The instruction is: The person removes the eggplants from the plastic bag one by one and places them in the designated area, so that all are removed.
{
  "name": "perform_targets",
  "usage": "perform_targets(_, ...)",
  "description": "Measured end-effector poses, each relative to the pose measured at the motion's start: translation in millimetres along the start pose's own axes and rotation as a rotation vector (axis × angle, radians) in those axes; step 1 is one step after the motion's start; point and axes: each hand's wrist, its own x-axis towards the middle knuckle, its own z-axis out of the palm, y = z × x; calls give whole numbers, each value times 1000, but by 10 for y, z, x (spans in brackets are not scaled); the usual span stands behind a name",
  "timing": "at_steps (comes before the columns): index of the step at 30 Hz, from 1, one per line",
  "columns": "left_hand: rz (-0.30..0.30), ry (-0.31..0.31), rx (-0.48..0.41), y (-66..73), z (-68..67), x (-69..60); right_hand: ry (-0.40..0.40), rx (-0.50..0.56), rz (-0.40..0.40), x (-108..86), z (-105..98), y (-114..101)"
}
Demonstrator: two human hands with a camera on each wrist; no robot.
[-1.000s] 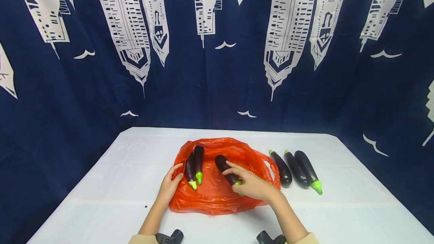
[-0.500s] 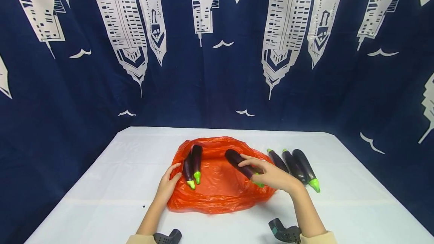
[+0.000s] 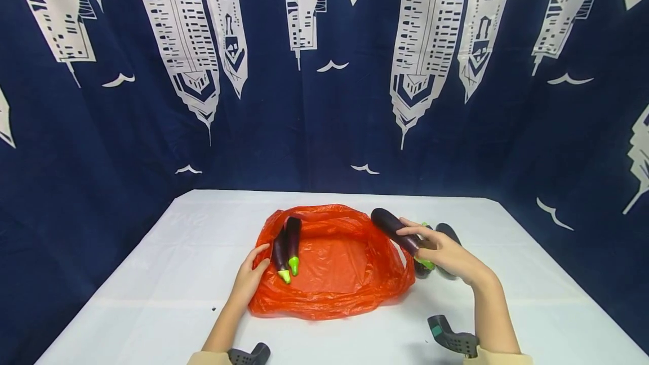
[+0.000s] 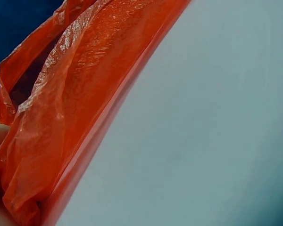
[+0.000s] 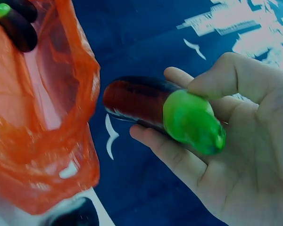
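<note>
Eggplant (image 3: 395, 230) further rightward, right hand (image 3: 448, 253) around it; left hand (image 3: 249, 278) at bag (image 3: 329, 304), grip unclear

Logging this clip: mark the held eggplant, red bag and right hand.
Held eggplant (image 5: 140, 102), right wrist view: dark body.
Red bag (image 3: 324, 305), head view: front wall.
Right hand (image 3: 448, 253), head view: back of the hand.

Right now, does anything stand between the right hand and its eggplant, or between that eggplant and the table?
Nothing between the right hand and the held eggplant; other eggplants lie on the table beneath or beyond it, partly hidden.
</note>
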Motion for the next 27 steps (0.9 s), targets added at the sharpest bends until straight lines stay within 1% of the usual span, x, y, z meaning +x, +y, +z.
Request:
perform_targets(5, 3, -4, -1, 14, -3, -16, 61, 21, 21, -80, -112, 103)
perform_targets(8, 3, 0, 1, 18, -3, -19, 101, -3, 28, -122, -172, 146)
perform_targets(15, 19, 2, 3, 21, -6, -12, 212, -54, 116, -212, -313, 283)
perform_targets(19, 21, -1, 1, 27, -5, -14, 291, -89, 174, -258, -367, 412)
perform_targets(23, 14, -6, 2, 33, -7, -22, 356, -96, 239, -299, -389, 564)
perform_targets(27, 14, -6, 6, 34, -13, -24, 417, -113, 247, -331, -398, 703)
